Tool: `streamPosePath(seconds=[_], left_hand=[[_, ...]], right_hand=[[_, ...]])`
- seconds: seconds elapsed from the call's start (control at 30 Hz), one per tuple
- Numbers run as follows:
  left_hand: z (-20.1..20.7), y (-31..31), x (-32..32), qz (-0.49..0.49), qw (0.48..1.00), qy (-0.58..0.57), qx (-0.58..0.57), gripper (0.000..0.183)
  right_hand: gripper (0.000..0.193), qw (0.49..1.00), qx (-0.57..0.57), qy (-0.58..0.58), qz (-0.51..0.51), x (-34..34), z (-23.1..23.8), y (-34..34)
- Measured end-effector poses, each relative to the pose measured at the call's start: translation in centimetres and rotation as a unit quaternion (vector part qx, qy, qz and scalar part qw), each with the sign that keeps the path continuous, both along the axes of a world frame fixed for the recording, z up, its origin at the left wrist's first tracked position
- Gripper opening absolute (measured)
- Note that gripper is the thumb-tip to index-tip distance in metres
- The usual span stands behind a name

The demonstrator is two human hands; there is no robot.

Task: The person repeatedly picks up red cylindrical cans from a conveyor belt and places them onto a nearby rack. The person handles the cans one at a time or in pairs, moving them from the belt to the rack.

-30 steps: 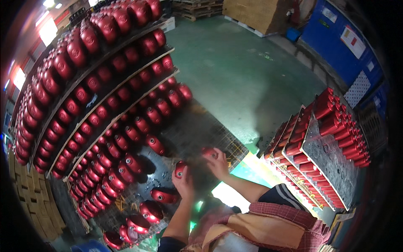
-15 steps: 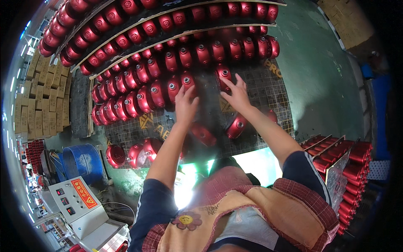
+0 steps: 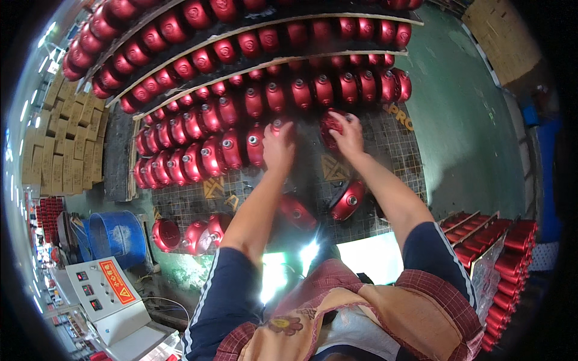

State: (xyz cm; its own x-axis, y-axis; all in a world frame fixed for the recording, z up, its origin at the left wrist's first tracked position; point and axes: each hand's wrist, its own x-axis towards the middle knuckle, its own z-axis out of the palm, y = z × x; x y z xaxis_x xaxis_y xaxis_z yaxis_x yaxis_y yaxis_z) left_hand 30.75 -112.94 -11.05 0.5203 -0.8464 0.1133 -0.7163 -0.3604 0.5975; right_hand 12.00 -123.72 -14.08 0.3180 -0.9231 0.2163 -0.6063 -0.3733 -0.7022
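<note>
My left hand (image 3: 279, 147) is closed round a glossy red rounded metal body (image 3: 277, 124) with a short threaded neck, at the right end of the front row. My right hand (image 3: 349, 137) grips another red metal body (image 3: 330, 125) by its right side, apart from that row. This one is turned, so its neck does not show and a patterned face does. Nearer to me on the dark board (image 3: 385, 162) lie a tilted red body (image 3: 294, 212) and one leaning with its neck outward (image 3: 348, 201).
Behind my hands, long rows of red bodies (image 3: 301, 93) stand below tiered boards (image 3: 241, 63) with more of them. Loose red bodies (image 3: 165, 234) sit at the board's near left. Nearby are a blue drum (image 3: 117, 237), a control box (image 3: 102, 289), stacked cartons (image 3: 60, 144) and a right-hand stack (image 3: 512, 265).
The view has shifted a little. My right hand has turned its red body, hiding the neck that showed before. My left hand has closed further over the body at the row's end.
</note>
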Motion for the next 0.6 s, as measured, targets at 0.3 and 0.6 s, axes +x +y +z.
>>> streamPosePath(seconds=[0.3,0.6], left_hand=[[11.1,28.0,5.5,0.048,0.841,0.430,-0.323,0.071],[0.9,64.9,0.9,0.301,0.595,0.569,-0.482,0.048]], right_hand=[[0.067,0.854,0.260,-0.414,0.180,-3.0,13.6,10.5],[0.052,0.492,0.717,-0.430,0.242,10.8,10.5,42.2]])
